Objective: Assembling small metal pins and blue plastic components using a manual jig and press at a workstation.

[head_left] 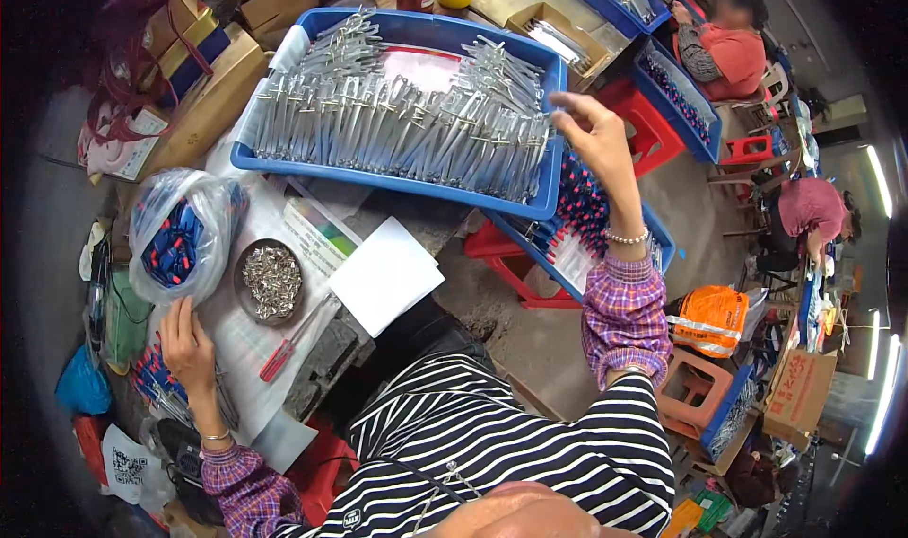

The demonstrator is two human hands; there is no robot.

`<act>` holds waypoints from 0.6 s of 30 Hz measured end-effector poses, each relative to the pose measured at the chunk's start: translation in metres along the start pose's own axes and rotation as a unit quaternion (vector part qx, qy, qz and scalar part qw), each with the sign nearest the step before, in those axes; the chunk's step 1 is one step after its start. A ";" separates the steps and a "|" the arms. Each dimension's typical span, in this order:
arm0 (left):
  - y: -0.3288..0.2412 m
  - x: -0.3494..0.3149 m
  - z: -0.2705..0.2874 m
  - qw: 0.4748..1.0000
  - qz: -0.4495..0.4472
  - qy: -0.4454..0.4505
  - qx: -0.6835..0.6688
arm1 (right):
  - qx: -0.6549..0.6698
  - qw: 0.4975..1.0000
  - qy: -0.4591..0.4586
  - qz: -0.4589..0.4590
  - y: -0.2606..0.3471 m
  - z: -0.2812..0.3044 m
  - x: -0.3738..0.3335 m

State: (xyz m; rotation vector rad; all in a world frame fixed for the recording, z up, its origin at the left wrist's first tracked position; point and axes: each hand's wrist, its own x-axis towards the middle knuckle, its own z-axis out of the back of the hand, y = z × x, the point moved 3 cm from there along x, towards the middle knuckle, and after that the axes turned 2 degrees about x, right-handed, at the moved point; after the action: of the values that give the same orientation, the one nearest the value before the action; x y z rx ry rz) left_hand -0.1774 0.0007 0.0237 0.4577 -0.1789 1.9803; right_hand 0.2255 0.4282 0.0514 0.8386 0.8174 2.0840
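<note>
My right hand (594,133) is raised at the right rim of a big blue tray (397,183) packed with rows of slim silver tools (397,122); its fingertips pinch toward the tools at the tray's right end, and I cannot tell if they hold one. My left hand (187,341) rests low on the paper-covered bench, fingers apart, beside a small pile of blue and red pieces (151,372). Just above it lie a clear bag of blue and red pieces (180,240) and a round metal dish of small silver parts (271,280).
A red screwdriver (284,349) and white sheets (386,275) lie on the bench. A second blue tray (662,245) sits lower right on red stools. Cardboard boxes (213,93) stand at the left. Two other people (724,46) work at the right.
</note>
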 end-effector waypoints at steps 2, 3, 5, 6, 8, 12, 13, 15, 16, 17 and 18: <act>-0.003 0.000 0.001 1.000 -0.003 -0.004 0.001 | 0.056 0.997 0.044 -0.013 -0.013 -0.008 -0.003; -0.007 0.000 0.003 1.000 -0.002 0.003 -0.010 | 0.120 0.992 0.028 -0.029 -0.012 -0.011 -0.007; -0.013 0.000 0.005 1.000 -0.002 0.010 -0.018 | 0.183 0.979 0.050 -0.069 -0.010 -0.008 -0.009; -0.014 0.000 0.008 1.000 0.005 0.013 -0.022 | 0.211 0.972 0.056 -0.084 -0.005 -0.008 -0.009; -0.014 -0.001 0.010 0.999 0.010 0.017 -0.025 | 0.240 0.964 0.060 -0.099 0.002 -0.005 -0.013; -0.018 -0.004 0.016 0.999 0.006 0.017 -0.029 | 0.251 0.961 0.051 -0.105 0.008 0.007 -0.027; -0.021 -0.003 0.017 0.999 0.011 0.021 -0.038 | 0.239 0.965 0.032 -0.107 0.010 0.013 -0.031; -0.025 -0.002 0.018 0.998 0.016 0.017 -0.053 | 0.238 0.967 -0.032 -0.085 0.022 0.028 -0.036; -0.029 0.001 0.019 0.997 0.020 0.013 -0.068 | 0.248 0.963 -0.074 -0.075 0.029 0.036 -0.040; -0.034 0.004 0.020 0.997 0.019 0.014 -0.068 | 0.257 0.957 -0.116 -0.065 0.037 0.043 -0.045; -0.038 0.006 0.023 0.985 0.055 0.002 -0.161 | 0.252 0.956 -0.139 -0.052 0.050 0.046 -0.049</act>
State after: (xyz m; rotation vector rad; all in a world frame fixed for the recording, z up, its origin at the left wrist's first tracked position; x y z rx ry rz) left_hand -0.1400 0.0147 0.0443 0.2378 -0.5226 2.0121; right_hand 0.2665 0.3753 0.1021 1.2942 1.2263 1.6290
